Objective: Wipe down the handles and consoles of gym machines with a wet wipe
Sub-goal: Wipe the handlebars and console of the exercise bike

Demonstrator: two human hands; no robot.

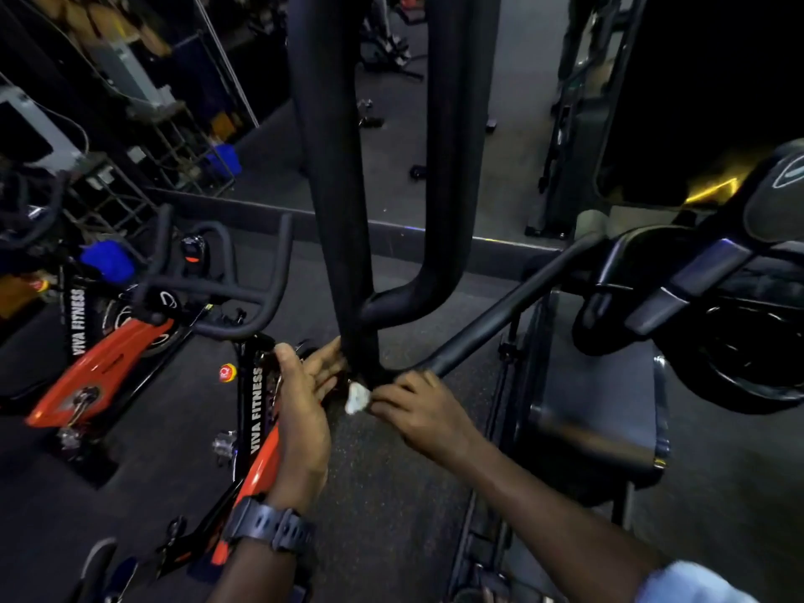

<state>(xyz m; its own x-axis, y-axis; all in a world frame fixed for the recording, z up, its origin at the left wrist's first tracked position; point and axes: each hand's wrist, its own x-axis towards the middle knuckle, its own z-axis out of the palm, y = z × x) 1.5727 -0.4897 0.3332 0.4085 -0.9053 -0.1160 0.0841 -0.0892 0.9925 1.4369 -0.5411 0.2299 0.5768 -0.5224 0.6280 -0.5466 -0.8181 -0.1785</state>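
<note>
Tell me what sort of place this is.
A gym, most likely. An orange spin bike marked VIVA FITNESS stands on the left, a second one sits by the hands, and black machine handles rise in front over rubber flooring.

I see the black handlebar (343, 167) run off the top edge. Its base hides my left hand's fingertips (335, 354); the wet wipe (356, 398) is mostly covered.

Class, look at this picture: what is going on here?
A person is cleaning a gym machine. The right hand pinches a crumpled white wet wipe against the bottom of the black handlebar, where its tubes join. The left hand, with a dark watch on its wrist, rests open against the same spot. Orange exercise bikes stand to the left.
</note>
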